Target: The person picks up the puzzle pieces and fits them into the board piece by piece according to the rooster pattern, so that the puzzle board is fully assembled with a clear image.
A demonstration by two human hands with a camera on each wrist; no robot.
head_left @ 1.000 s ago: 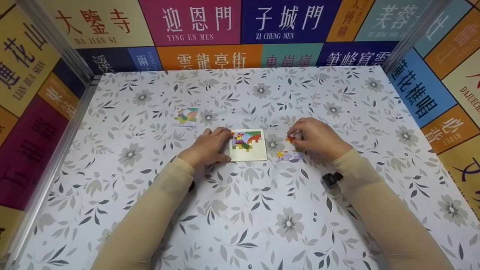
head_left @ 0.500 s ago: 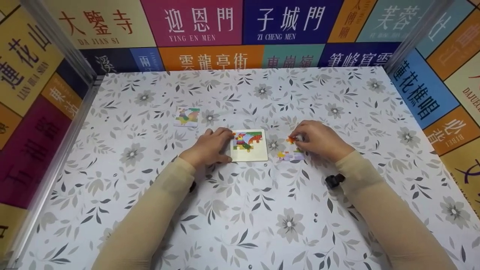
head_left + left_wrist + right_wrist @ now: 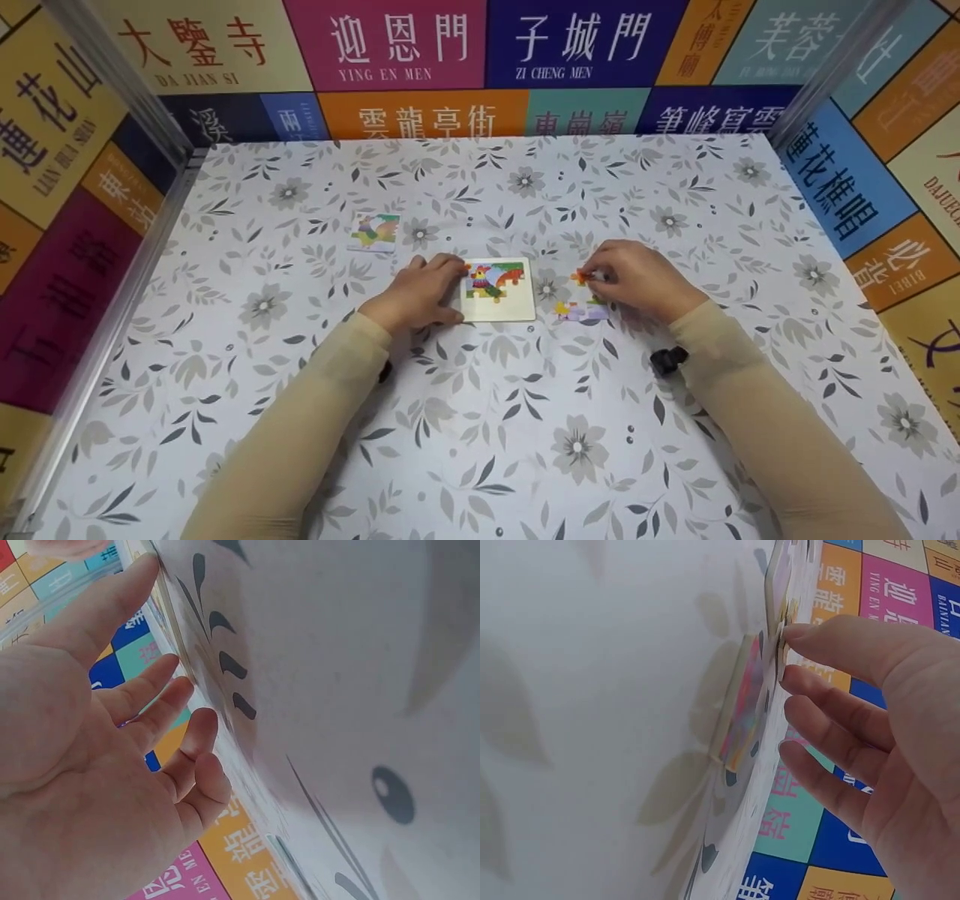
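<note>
A shallow cream puzzle tray (image 3: 514,306) lies flat on the table, its upper part filled with joined pieces showing a rooster (image 3: 486,283). My left hand (image 3: 412,296) rests at the tray's left side. Its thumb touches near the lower corner and its fingers near the upper one, spread and nearly straight in the left wrist view. To the tray's right, my right hand (image 3: 637,281) pinches a small puzzle piece (image 3: 781,660) between thumb and index finger, low over the table. Its picture is mostly hidden. Loose lilac and yellow pieces (image 3: 581,310) lie just below that hand.
A small picture card (image 3: 373,232) with a paler rooster lies behind and left of the tray. A white cloth with grey leaves and flowers covers the table (image 3: 450,420). Coloured panels with lettering (image 3: 390,45) stand along the back and both sides.
The right hand stays over the loose pieces, its fingers shifting slightly around the small piece. The left hand and tray keep their places; the head view has tilted a little.
</note>
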